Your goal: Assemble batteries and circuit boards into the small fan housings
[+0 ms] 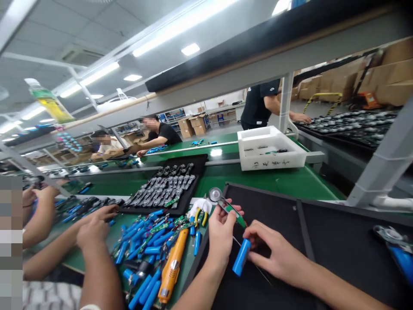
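Note:
My left hand [221, 226] is closed on a green circuit board [237, 216], which has a round silver metal part [215, 194] at its upper end. Beside it, my right hand [274, 254] pinches a blue cylindrical battery [241, 258]; a short red wire shows near the board's lower end. Both hands are above a black tray [267, 206]. To the left lies a heap of blue batteries [155, 249] with green boards among them. An orange electric screwdriver [174, 265] rests at the heap's right side, near yellow-handled pliers [202, 216].
A black tray of silver-grey parts [164, 185] lies beyond the heap. On the green belt stands a white foam box [272, 160]. A blue-and-silver device [395, 245] lies at far right. A co-worker's arms [97, 254] reach in from the left. A shelf beam [226, 86] crosses above.

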`<state>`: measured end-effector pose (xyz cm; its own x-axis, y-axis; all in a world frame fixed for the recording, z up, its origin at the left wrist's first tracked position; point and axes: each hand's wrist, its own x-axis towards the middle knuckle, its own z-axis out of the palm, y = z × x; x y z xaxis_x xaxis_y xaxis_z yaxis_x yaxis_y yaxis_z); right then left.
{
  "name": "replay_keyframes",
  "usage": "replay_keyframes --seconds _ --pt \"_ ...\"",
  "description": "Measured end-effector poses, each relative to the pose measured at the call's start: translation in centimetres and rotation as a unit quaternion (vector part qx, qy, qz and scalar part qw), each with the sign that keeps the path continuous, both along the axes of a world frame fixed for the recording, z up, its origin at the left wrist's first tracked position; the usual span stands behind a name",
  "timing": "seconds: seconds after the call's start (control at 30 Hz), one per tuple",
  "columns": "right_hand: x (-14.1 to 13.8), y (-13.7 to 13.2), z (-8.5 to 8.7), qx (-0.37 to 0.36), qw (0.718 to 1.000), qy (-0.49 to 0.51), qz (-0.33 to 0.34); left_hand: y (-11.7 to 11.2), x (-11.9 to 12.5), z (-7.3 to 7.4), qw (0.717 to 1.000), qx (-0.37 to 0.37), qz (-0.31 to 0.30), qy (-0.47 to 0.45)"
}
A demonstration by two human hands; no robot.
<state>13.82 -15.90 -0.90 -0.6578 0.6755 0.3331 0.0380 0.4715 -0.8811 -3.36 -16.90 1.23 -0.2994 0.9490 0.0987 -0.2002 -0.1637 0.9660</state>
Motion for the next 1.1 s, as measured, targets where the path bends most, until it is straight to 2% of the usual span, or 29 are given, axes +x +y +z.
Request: replay_keyframes --seconds 0.07,0.17,0.3,0.37,0.43,0.53,0.6,0.67,0.77,0.87,1.0,1.1 --pt "0.1 -0.2 0.0 0.101 0.993 -0.057 -0.036 -0.1 0.3 0.0 1.000 0.004 -0.015 0.012" --pt "0.3 -0.3 -0.3 0.209 0.968 -0.106 -0.084 -0.4 0.8 -0.1 0.999 0.014 -0.022 0.024" --pt "0.2 -0.5 -0.8 0.351 0.915 -0.165 -0.109 -0.7 1.5 -0.1 0.999 0.014 -0.031 0.035" --pt "0.2 -0.7 -0.8 0.395 0.894 -0.178 -0.115 -0.8 1.7 -0.1 0.998 0.014 -0.039 0.043" --pt "0.3 -0.9 -0.4 0.405 0.890 -0.174 -0.121 -0.8 1.8 -0.1 0.998 0.013 -0.046 0.045" --pt "0.6 -0.8 0.3 0.343 0.921 -0.139 -0.126 -0.8 1.7 0.1 0.997 0.003 -0.058 0.043" --pt "0.9 -0.5 0.6 0.249 0.954 -0.093 -0.141 -0.8 1.6 0.0 0.996 -0.005 -0.074 0.051" --pt "1.0 0.1 0.7 0.147 0.975 -0.033 -0.165 -0.7 1.5 -0.1 0.993 -0.013 -0.096 0.069" --pt "1.0 0.9 0.4 0.045 0.979 0.041 -0.192 -0.5 1.3 -0.6 0.987 -0.012 -0.107 0.116" --pt "0.8 1.3 0.3 -0.006 0.976 0.051 -0.214 -0.3 1.2 -0.9 0.983 0.006 -0.093 0.155" --pt "0.7 1.1 0.5 -0.040 0.970 0.010 -0.238 -0.3 1.3 -0.9 0.990 0.000 -0.082 0.115" --pt "0.6 0.9 0.6 -0.058 0.977 -0.019 -0.204 -0.4 1.5 -0.9 0.993 0.002 -0.084 0.089"
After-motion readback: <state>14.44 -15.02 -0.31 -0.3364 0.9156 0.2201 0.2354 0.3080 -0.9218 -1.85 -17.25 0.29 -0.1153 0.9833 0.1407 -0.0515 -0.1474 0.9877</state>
